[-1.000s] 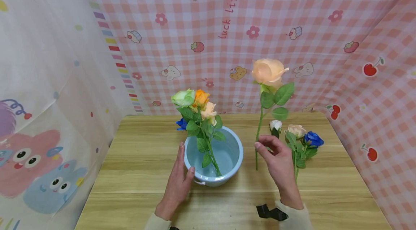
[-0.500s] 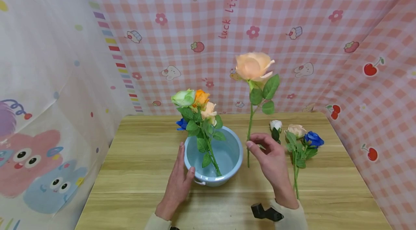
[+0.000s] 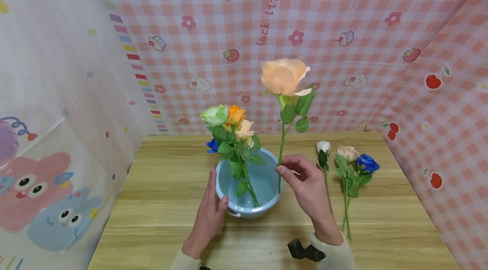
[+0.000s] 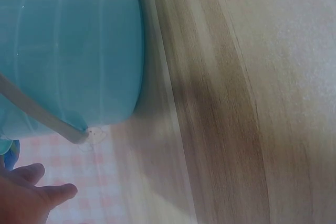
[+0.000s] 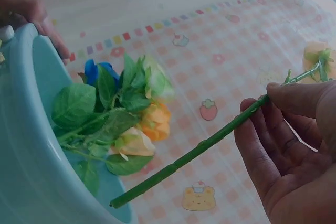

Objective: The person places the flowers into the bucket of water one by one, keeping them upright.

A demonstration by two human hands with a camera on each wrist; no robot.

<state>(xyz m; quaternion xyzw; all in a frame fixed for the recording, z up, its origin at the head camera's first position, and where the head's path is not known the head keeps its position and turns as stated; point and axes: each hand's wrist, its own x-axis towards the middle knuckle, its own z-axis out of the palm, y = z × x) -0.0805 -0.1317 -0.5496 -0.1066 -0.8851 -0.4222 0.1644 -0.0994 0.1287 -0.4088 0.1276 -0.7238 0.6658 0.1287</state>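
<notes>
- Currently, the right hand pinched the large peach rose between thumb and fingertips, low on its green stem; bloom and leaves stood above the pinch, with a short bare end below.
- Just left of that pinch was the light-blue bucket; the stem's tip overlapped its rim in the head view, but whether it was inside the opening could not be told.
- Farther left, the left hand rested at the bucket's side, fingers extended rather than gripping; that light brace seemed right for steadying it.
- Between the hands, green, orange, small peach and blue roses leaned away from the pinch.
- With the bloom top-heavy, a firm pinch and near-upright stem seemed best, the tip guided clear of the rim and those leaves.
- Right of the pinch, white, peach and blue roses lay on the wooden table.
</notes>
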